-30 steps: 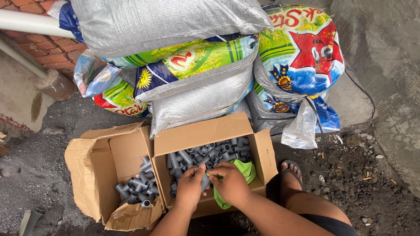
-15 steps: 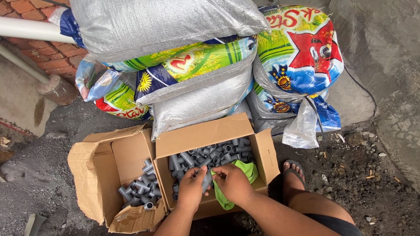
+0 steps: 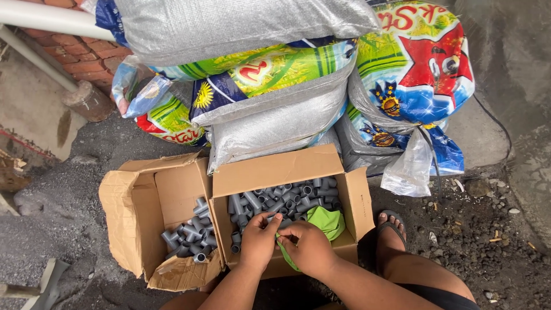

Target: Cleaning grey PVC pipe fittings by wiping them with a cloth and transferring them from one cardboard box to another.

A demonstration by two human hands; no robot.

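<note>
Two open cardboard boxes sit on the ground before me. The right box (image 3: 353, 195) holds several grey plastic pipe fittings (image 3: 287, 201) and a green cloth (image 3: 327, 221). The left box (image 3: 123, 215) holds more grey fittings (image 3: 189, 238). My left hand (image 3: 258, 241) and my right hand (image 3: 307, 247) meet over the near edge of the right box. Both pinch something small between the fingertips, with the green cloth trailing under my right hand. What the fingers hold is hidden by the hands.
Stacked woven sacks, silver and brightly printed (image 3: 275, 97), lean behind the boxes. A clear plastic bag (image 3: 410, 169) hangs at the right. A brick wall with white pipes (image 3: 40, 51) stands at the left. My sandalled foot (image 3: 393, 227) rests on gravelly ground beside the right box.
My hands stay together at the near edge of the right box with only small finger movement. The view has shifted slightly.
</note>
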